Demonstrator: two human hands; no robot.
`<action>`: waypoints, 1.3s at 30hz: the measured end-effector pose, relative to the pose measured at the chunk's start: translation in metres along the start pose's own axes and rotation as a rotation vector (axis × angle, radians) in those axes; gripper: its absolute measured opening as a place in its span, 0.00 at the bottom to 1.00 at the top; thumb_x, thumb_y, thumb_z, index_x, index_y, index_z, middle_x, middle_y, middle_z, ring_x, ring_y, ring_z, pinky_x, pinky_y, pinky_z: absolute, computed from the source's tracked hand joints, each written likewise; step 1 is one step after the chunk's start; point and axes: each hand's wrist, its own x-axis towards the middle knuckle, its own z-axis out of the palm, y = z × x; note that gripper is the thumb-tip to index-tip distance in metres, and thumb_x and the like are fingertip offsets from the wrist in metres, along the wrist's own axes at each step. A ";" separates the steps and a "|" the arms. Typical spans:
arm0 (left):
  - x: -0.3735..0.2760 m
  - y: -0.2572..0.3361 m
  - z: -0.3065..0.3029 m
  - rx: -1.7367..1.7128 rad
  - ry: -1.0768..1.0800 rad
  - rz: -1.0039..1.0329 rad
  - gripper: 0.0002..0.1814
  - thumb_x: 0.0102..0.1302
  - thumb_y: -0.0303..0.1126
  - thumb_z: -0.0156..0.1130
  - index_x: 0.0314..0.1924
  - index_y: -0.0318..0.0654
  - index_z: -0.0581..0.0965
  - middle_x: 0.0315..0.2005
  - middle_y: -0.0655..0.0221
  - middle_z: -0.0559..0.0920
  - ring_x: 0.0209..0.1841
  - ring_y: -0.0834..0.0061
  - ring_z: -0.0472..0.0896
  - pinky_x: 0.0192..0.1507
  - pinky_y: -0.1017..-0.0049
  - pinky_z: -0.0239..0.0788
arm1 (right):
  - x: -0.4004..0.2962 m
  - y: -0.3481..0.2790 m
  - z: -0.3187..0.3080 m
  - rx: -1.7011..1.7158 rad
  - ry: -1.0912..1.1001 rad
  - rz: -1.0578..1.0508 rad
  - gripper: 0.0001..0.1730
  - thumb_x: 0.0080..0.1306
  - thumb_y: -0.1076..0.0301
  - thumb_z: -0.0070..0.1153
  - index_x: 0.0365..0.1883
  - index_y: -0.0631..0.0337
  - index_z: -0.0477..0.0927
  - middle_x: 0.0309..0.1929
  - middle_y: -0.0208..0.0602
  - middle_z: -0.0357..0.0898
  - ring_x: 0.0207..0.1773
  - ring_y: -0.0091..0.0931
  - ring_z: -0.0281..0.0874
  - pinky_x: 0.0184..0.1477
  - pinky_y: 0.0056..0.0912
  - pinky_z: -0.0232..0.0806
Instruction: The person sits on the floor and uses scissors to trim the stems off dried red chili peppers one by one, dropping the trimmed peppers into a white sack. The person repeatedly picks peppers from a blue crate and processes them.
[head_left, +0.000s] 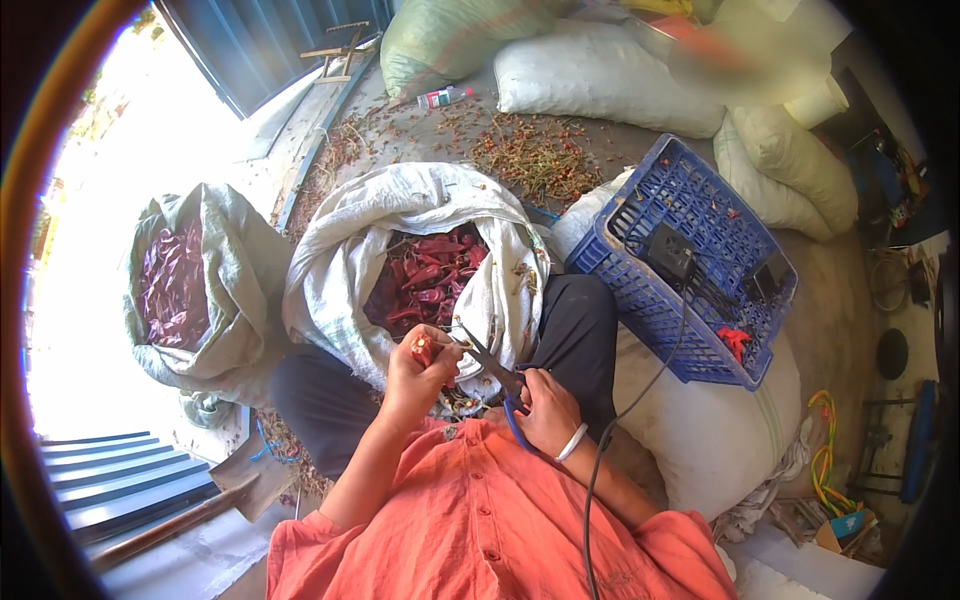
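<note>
My left hand (421, 375) is closed around a dried red chili pepper (423, 348), and more red shows below the fingers. A thin pale stem sticks out to the right of that hand. My right hand (551, 411) grips scissors (489, 361) with blue handles, and their blades point up and left beside the stem. Whether the blades touch the stem I cannot tell. Just beyond both hands, between my knees, stands a white woven sack (337, 240) with its rim rolled down. Inside it lie many dark red dried chilies (431, 274).
A second woven sack (240, 292) of dried chilies stands at left. To the right, a blue plastic crate (615, 262) holds a black device (670, 253), whose cable (637, 409) runs to me. Cut stems (536, 161) litter the floor near full sacks (600, 71). A shovel (255, 480) lies lower left.
</note>
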 end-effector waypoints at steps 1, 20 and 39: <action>-0.002 0.001 0.001 0.024 -0.010 0.012 0.05 0.67 0.27 0.61 0.35 0.36 0.73 0.25 0.73 0.77 0.22 0.86 0.72 0.24 0.84 0.65 | 0.000 0.002 0.002 0.007 0.007 -0.005 0.30 0.54 0.45 0.68 0.35 0.63 0.71 0.23 0.36 0.70 0.26 0.38 0.72 0.29 0.42 0.66; -0.012 -0.013 -0.003 -0.391 -0.070 -0.103 0.06 0.69 0.30 0.58 0.38 0.36 0.72 0.34 0.67 0.78 0.30 0.78 0.78 0.36 0.76 0.73 | 0.007 -0.002 0.004 2.022 -0.503 0.299 0.43 0.57 0.22 0.42 0.41 0.59 0.73 0.28 0.22 0.64 0.29 0.19 0.64 0.35 0.24 0.60; 0.127 -0.147 -0.096 1.213 0.070 -0.020 0.13 0.59 0.27 0.59 0.45 0.41 0.78 0.37 0.55 0.79 0.44 0.48 0.77 0.46 0.59 0.70 | 0.014 0.031 0.036 1.741 -0.542 0.422 0.25 0.71 0.45 0.49 0.49 0.60 0.74 0.34 0.26 0.69 0.32 0.19 0.68 0.40 0.29 0.68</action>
